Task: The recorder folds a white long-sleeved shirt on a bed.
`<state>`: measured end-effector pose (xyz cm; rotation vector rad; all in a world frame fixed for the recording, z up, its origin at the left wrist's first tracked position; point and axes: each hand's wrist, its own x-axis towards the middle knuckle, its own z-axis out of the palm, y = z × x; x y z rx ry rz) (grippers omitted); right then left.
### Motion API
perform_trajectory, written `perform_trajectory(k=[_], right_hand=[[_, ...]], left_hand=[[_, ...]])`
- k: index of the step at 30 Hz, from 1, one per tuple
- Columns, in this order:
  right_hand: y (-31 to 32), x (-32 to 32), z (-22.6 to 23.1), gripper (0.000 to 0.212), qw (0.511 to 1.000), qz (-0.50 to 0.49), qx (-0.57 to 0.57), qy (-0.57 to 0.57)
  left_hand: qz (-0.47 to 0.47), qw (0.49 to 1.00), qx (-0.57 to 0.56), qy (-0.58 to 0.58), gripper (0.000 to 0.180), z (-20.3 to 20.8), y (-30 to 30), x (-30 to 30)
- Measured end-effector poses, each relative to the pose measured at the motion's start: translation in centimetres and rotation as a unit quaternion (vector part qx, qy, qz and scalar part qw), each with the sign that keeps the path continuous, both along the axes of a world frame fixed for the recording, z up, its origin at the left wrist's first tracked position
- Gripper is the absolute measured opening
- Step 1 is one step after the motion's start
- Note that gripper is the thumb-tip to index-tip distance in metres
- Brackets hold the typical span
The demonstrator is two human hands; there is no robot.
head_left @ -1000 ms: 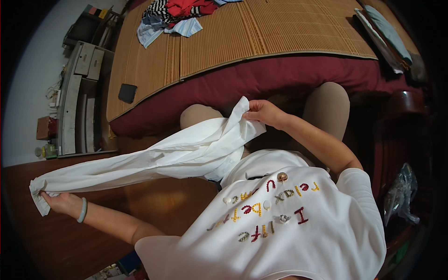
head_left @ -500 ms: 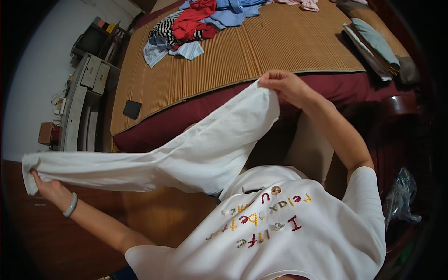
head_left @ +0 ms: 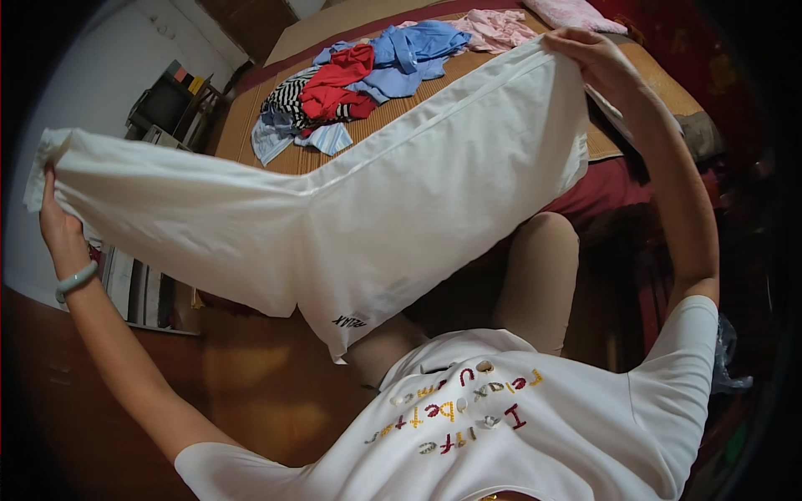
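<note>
White cotton trousers [head_left: 351, 200] are hanging stretched in the air above the person's lap, before the bed [head_left: 251, 142]. The left hand [head_left: 57, 225] is pinching one end, the right hand [head_left: 597, 57] the other. Light, limp cloth; probably best gripped at the ends.

**Both arms raised and spread wide, hands closed in a pinch**

Left hand [head_left: 57, 224] out at far left, raised above shoulder level, fingers curled shut, thumb side toward the camera. Pale bangle around the left wrist [head_left: 75, 280]. Left forearm running down and inward toward the lower middle, elbow only slightly bent.

Right hand [head_left: 595, 52] up at top right, higher than the left, fingers closed and pointing left, back of hand upward. Right forearm dropping steeply to the elbow at right, upper arm leading back to the short white sleeve. Hands well apart.
</note>
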<state>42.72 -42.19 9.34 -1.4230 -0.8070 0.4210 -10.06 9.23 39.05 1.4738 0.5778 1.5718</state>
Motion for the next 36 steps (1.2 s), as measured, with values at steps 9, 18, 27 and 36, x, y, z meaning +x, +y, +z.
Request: perform_trajectory(k=[9,18,27,36], right_hand=[[-6.4,3.0,-1.0,0.019,0.992,-0.088,-0.06,0.067],[-6.2,3.6,-2.1,0.012,0.957,-0.175,-0.129,0.191],[-5.3,4.2,-4.2,0.019,0.899,-0.32,-0.268,0.131],[-5.0,5.0,-4.1,0.02,0.858,-0.307,-0.41,0.027]], left_hand=[[-0.138,0.982,-0.12,0.042,0.031,-4.0,3.7,14.9],[-0.339,0.905,-0.204,0.155,0.024,-10.5,11.8,24.6],[-0.314,0.912,-0.19,0.183,0.029,-16.5,13.7,33.1],[-0.281,0.915,-0.211,0.199,0.036,-23.7,14.8,36.9]])
